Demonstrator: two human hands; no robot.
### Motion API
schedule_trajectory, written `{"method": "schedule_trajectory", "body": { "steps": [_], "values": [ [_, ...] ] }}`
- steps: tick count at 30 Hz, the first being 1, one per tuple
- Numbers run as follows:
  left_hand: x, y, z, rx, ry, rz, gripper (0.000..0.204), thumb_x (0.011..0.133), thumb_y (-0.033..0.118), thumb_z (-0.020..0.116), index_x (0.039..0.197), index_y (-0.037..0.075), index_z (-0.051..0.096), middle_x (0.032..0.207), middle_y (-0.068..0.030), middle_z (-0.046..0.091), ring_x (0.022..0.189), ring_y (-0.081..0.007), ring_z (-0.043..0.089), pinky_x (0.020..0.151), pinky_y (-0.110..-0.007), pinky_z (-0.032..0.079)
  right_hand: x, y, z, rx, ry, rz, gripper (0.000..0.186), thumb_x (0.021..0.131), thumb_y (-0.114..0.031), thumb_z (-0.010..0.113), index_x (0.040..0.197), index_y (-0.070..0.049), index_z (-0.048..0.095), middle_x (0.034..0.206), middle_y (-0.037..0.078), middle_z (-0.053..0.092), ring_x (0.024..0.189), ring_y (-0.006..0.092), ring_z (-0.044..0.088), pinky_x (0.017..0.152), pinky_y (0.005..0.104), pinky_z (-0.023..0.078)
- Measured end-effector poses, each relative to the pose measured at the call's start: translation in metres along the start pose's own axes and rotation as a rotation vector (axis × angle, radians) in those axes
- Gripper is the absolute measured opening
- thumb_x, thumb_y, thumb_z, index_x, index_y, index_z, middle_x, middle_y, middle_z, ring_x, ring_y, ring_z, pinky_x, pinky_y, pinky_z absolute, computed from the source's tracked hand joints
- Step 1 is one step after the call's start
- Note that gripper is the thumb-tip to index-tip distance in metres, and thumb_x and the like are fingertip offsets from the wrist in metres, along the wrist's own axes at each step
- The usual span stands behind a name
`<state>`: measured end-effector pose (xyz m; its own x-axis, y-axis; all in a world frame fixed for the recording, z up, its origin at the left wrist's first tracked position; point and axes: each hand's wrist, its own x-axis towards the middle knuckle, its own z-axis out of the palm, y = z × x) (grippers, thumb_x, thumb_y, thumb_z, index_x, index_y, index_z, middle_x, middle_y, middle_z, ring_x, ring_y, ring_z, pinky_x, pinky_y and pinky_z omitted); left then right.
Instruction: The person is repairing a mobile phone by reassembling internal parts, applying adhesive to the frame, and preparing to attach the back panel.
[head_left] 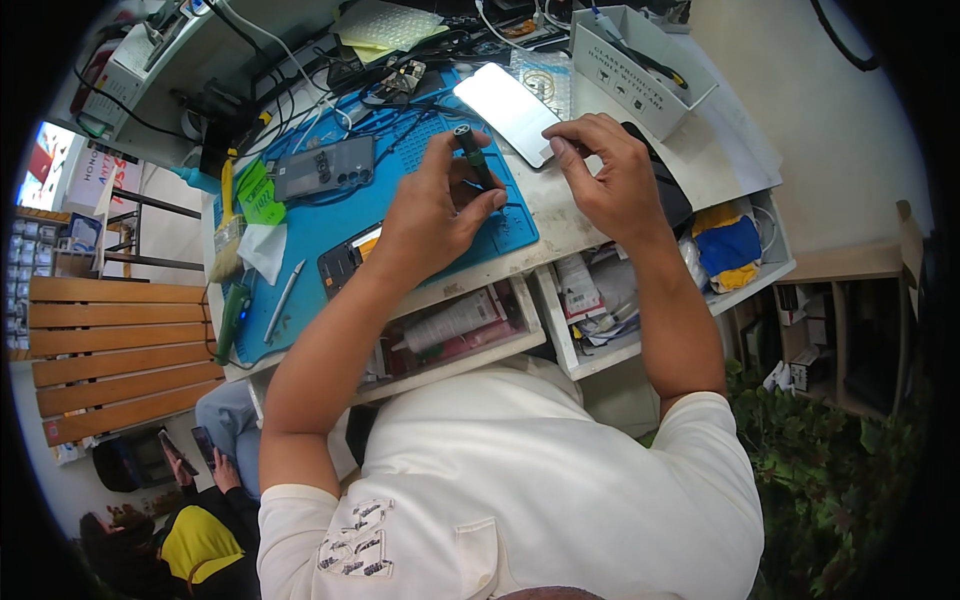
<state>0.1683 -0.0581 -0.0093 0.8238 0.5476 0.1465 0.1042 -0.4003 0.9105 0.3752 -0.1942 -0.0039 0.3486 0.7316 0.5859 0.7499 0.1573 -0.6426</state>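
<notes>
My left hand (430, 215) is closed around a dark screwdriver (470, 148) with a round cap at its top. The tool tilts over the right part of a blue repair mat (350, 205), and its tip is hard to make out. Partly under my left wrist lies an opened dark phone (343, 265) with an orange part showing. My right hand (612, 170) has its thumb and index finger pinched close by the corner of a bright, reflective phone screen (505, 110). What sits between those fingertips, if anything, is too small to tell.
On the mat are a grey phone (325, 168), a brush (228, 245), a white pen-like tool (285, 300) and a green tool (232, 318). Cables clutter the back, beside a white box (640, 85). Two open drawers (455, 360) hold packages below. Another person (205, 535) sits lower left.
</notes>
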Motion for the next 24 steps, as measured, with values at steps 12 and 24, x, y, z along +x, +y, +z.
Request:
{"method": "schedule_trajectory", "body": {
  "steps": [12,24],
  "values": [
    [-0.018,-0.001,-0.068,-0.216,0.218,0.024,0.057,0.103,0.009,0.080,0.148,0.006,0.044,0.110,-0.0156,0.079,0.101,-0.0229,0.081,0.083,-0.032,0.067,0.013,-0.032,0.023,-0.068,-0.176,-0.107,0.012,0.097,-0.002,0.071,0.106,0.000,0.078,0.098,0.014,0.075,0.096,0.0326,0.069,0.086,0.0436,0.055],
    [-0.078,-0.059,-0.150,-0.172,0.527,-0.042,0.059,0.102,0.004,0.080,0.148,0.003,0.043,0.117,-0.0150,0.076,0.101,-0.0213,0.080,0.088,-0.033,0.068,0.044,-0.079,0.186,-0.030,-0.511,-0.328,0.020,0.096,-0.018,0.080,0.110,-0.003,0.079,0.100,0.013,0.072,0.103,0.0338,0.068,0.091,0.0469,0.056]
  ]
}}
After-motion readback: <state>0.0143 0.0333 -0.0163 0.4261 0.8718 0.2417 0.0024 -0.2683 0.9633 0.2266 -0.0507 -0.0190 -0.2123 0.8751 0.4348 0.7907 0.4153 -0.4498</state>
